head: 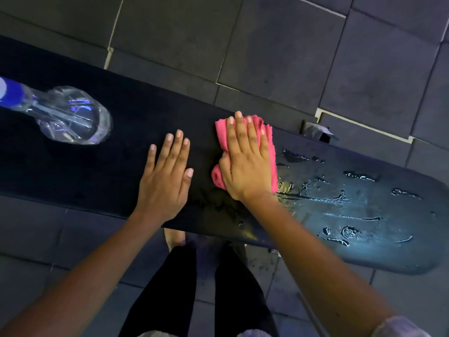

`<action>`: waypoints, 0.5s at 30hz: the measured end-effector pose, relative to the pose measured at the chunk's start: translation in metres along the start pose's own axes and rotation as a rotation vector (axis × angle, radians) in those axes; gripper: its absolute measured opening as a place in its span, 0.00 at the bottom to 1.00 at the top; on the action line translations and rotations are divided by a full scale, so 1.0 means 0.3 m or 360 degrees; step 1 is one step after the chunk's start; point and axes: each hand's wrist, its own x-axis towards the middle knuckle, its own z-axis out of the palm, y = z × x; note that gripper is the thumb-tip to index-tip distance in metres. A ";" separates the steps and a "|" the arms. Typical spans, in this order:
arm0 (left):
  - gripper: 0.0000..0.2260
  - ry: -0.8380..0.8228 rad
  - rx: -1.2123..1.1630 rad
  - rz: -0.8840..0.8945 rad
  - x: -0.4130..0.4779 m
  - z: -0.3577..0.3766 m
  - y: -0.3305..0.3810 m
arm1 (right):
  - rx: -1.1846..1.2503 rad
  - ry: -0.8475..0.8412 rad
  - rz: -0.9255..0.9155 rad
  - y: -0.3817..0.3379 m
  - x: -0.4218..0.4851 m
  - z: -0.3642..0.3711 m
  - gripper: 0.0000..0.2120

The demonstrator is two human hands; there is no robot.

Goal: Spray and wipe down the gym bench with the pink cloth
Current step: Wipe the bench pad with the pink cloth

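A long black gym bench (102, 171) runs across the view from left to right. My right hand (246, 161) lies flat with straight fingers on a bunched pink cloth (268, 144), pressing it onto the bench pad. My left hand (165, 176) rests flat on the pad just left of the cloth, fingers spread, holding nothing. A clear spray bottle (73, 115) with a blue top lies on the bench at the far left. The pad's right end (352, 215) is wet with streaks and droplets.
Dark rubber floor tiles (291, 45) surround the bench. My legs in black trousers (230, 288) stand at the bench's near edge. A metal bracket of the bench frame (315, 132) sticks out past the far edge.
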 end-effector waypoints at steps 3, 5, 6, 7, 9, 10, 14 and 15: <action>0.26 -0.0009 -0.0028 0.0072 0.011 0.012 0.049 | 0.0013 -0.0002 0.0129 0.107 -0.054 -0.023 0.32; 0.26 -0.0010 -0.0048 0.0116 0.033 0.023 0.094 | 0.0061 0.0039 0.0261 0.194 -0.095 -0.039 0.31; 0.26 -0.0015 -0.0062 0.0137 0.044 0.029 0.120 | 0.0081 0.0067 0.0314 0.239 -0.118 -0.052 0.31; 0.26 -0.0018 -0.0077 0.0149 0.054 0.035 0.144 | 0.0118 0.0100 0.0354 0.284 -0.139 -0.064 0.30; 0.26 -0.0010 -0.0098 0.0122 0.065 0.044 0.181 | 0.0224 0.0182 0.0410 0.345 -0.179 -0.100 0.28; 0.26 -0.0001 -0.0098 0.0097 0.066 0.049 0.191 | 0.0340 0.0221 0.0446 0.366 -0.196 -0.118 0.27; 0.25 0.0043 -0.0111 0.0081 0.064 0.065 0.188 | 0.1246 0.0569 0.0855 0.374 -0.217 -0.238 0.23; 0.25 0.0047 -0.0115 0.0088 0.066 0.066 0.187 | 0.1498 0.0703 0.1006 0.381 -0.217 -0.273 0.22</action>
